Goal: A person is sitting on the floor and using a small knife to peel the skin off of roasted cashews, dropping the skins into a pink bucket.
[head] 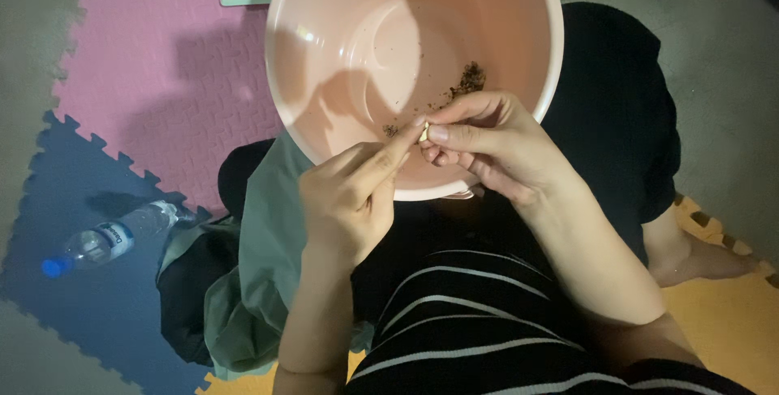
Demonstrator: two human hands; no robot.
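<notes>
A small pale seed (423, 133) sits pinched between the fingertips of both hands, left hand (350, 200) and right hand (487, 143), just over the near rim of the pink basin (341, 46). Dark husk crumbs (468, 80) lie inside the basin. A plastic bottle (109, 238) lies well left of the basin on the foam floor mat (146, 70).

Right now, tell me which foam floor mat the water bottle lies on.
The dark blue mat; the bottle lies on its side there, beside the pink mat.
</notes>
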